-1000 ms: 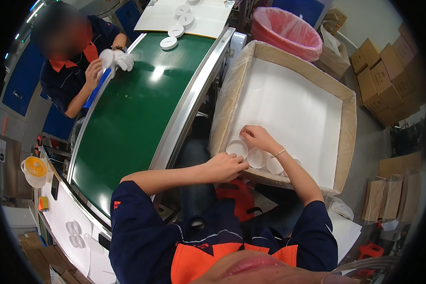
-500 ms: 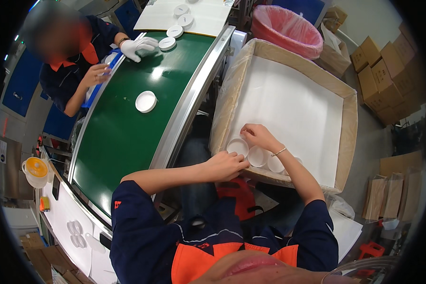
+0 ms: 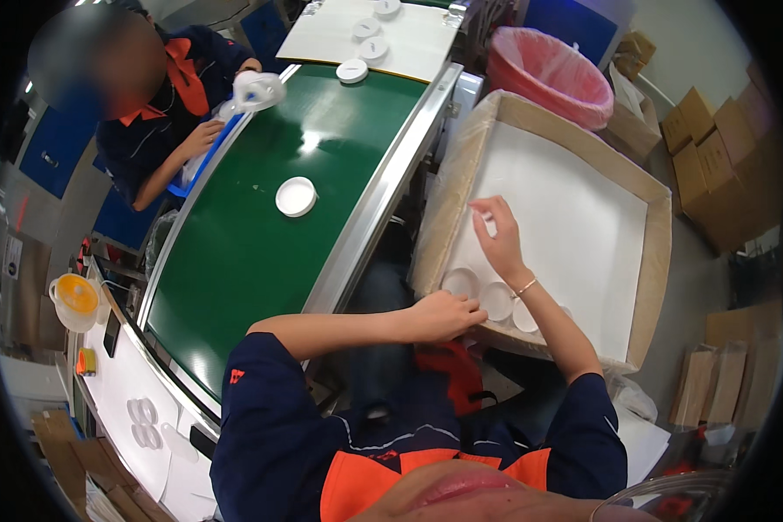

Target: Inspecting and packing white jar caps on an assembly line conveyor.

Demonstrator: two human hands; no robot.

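Note:
Several round, shallow white lids (image 3: pixel 497 302) stand in a row along the near side of a large carton (image 3: pixel 659 261) lined with white. My left hand (image 3: pixel 446 315) is at the carton's near left corner, its fingers bent together against the rim beside the leftmost lid (image 3: pixel 460 283). What those fingers hold, if anything, is hidden. Above the white lining, my right hand (image 3: pixel 498 235) is raised beyond the lids, its fingers curved and the thumb apart, with nothing visible between them. Another white lid (image 3: pixel 296 197) lies on the green conveyor belt (image 3: pixel 261 261) to my left.
More lids (image 3: pixel 373 48) lie around the white board (image 3: pixel 322 35) at the belt's far end. Across the belt, a co-worker's gloved hand (image 3: pixel 257 90) is over a blue bin (image 3: pixel 204 157). A pink-lined tub (image 3: pixel 548 78) stands behind the carton; stacked boxes (image 3: pixel 713 157) are at right.
My right hand has lifted away from the lids toward the far side of the carton. My left hand stays at the corner. The view has shifted slightly; the co-worker's gloved hand has drawn back toward the bin.

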